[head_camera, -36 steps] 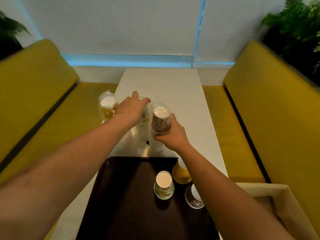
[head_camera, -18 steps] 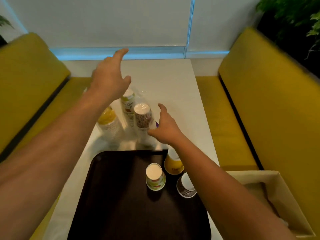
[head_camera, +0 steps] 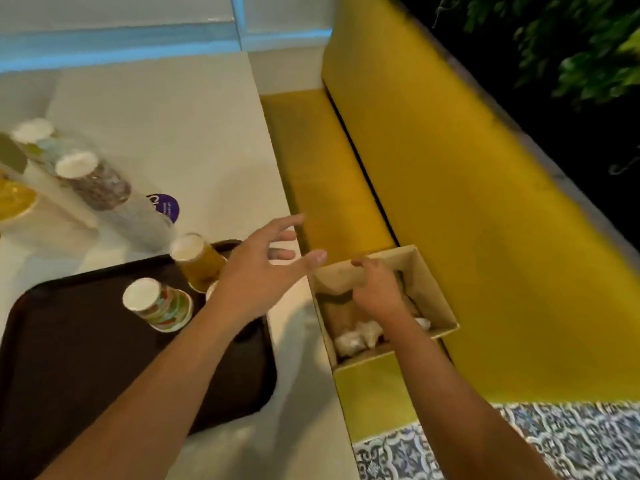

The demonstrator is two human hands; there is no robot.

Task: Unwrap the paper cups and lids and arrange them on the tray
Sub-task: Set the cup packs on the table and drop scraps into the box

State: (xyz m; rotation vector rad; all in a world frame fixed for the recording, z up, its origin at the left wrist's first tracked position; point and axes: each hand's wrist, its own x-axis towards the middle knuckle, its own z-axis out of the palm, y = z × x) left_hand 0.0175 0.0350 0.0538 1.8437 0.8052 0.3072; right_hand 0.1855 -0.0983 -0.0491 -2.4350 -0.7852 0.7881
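A dark brown tray [head_camera: 69, 358] lies on the white table [head_camera: 166, 109]. Two upturned paper cups stand on it, a multicoloured cup [head_camera: 157, 303] and a yellow cup [head_camera: 197, 261]; my left forearm hides what lies just beside them. Wrapped cup stacks lie on the table at the left, a brown patterned stack [head_camera: 97, 185] and a second stack [head_camera: 34, 136] behind it. My left hand [head_camera: 266, 268] hovers over the tray's right corner with spread fingers and holds nothing. My right hand [head_camera: 377, 292] reaches down into a cardboard box [head_camera: 433, 289]; its fingertips are hidden.
The box sits on the yellow bench seat [head_camera: 329, 168] against the table's right edge and holds crumpled white wrapping [head_camera: 349, 337]. A purple round sticker [head_camera: 164, 206] lies on the table. Patterned floor tiles [head_camera: 554, 445] show at the lower right.
The view has swung right. Both hands have left the wrapped stacks and moved right; my right hand has gone down into the cardboard box.
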